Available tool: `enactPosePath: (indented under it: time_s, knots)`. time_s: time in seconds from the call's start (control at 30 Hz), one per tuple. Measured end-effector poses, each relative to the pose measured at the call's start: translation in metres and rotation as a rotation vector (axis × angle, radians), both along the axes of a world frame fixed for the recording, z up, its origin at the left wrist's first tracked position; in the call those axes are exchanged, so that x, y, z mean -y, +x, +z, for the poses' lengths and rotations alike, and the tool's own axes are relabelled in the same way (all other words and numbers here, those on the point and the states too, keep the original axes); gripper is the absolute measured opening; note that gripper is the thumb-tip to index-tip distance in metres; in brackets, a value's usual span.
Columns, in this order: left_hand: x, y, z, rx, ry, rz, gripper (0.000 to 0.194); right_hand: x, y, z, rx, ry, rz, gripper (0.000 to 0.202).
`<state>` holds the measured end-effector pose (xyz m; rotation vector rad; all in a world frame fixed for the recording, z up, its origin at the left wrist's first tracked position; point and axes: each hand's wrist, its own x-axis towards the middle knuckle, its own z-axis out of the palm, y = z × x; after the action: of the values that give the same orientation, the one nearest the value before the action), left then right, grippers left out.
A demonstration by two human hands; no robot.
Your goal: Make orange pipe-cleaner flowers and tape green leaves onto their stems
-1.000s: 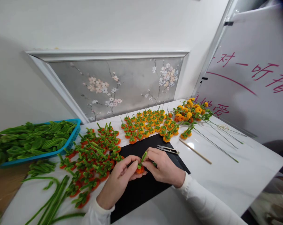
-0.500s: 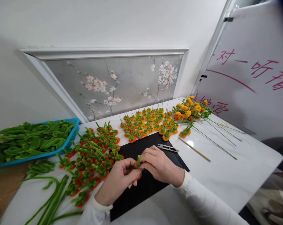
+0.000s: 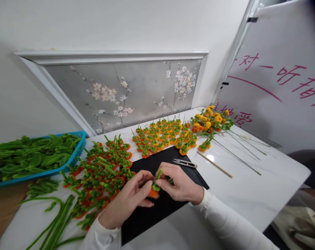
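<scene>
An orange flower piece [image 3: 154, 193] with a green stem standing up from it is between my two hands, over the black mat [image 3: 147, 220]. My left hand [image 3: 133, 194] is closed round its left side, fingers bent at the orange part. My right hand [image 3: 176, 182] pinches the green part from the right with thumb and forefinger. Small metal snips [image 3: 184, 163] lie on the mat just beyond my right hand. Rows of orange-red pieces with green tops [image 3: 102, 173] stand left of the mat, and yellow-orange ones [image 3: 159, 135] stand behind it.
A blue basket [image 3: 77, 154] of green leaves sits at the left, with long green strips [image 3: 59, 222] nearer me. On the right of the white table [image 3: 253, 194] lie a wooden stick [image 3: 216, 165] and long-stemmed yellow flowers [image 3: 212, 119]. A whiteboard [image 3: 282, 45] stands behind.
My fingers have shifted round the piece, so more of its orange part and green stem shows. The whole view has moved slightly, with the table items a little further left.
</scene>
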<state>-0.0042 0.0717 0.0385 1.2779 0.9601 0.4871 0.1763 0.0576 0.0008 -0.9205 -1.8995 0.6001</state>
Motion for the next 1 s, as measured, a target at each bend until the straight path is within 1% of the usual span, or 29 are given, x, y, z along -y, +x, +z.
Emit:
enactPosePath:
  time_s: [0.1, 0.17, 0.2, 0.27, 0.37, 0.5, 0.67, 0.77, 0.9, 1.0]
  knots:
    - [0.001, 0.003, 0.0, -0.089, 0.275, 0.034, 0.022, 0.001, -0.002, -0.001, 0.015, 0.017, -0.041, 0.014]
    - [0.002, 0.005, 0.0, -0.128, 0.362, 0.055, 0.014, 0.001, -0.002, -0.002, 0.025, 0.031, -0.055, 0.014]
    - [0.002, 0.005, 0.001, -0.128, 0.36, 0.056, 0.012, 0.001, -0.002, -0.002, 0.034, 0.039, -0.059, 0.013]
    - [0.002, 0.005, 0.003, -0.102, 0.294, 0.038, 0.011, 0.0, -0.001, 0.0, 0.053, 0.059, -0.052, 0.011]
    - [0.002, 0.004, 0.008, -0.077, 0.165, 0.041, 0.019, 0.0, 0.001, 0.003, 0.078, 0.085, -0.023, 0.009]
    - [0.001, 0.006, 0.012, -0.058, 0.124, 0.057, 0.018, -0.001, 0.002, 0.004, 0.106, 0.134, 0.007, 0.012]
    - [0.0, 0.003, 0.01, -0.021, 0.085, 0.008, 0.014, -0.001, 0.001, 0.003, 0.143, 0.166, 0.019, 0.015]
    - [0.0, 0.0, 0.009, -0.002, 0.019, -0.028, 0.015, -0.001, 0.001, 0.003, 0.12, 0.143, 0.02, 0.013]
    - [0.0, -0.002, 0.007, 0.055, -0.082, -0.029, 0.014, -0.001, 0.002, 0.005, 0.065, 0.134, 0.081, 0.014]
    - [0.0, -0.002, 0.005, 0.088, -0.156, -0.043, 0.015, 0.0, 0.001, 0.006, 0.03, 0.138, 0.098, 0.015]
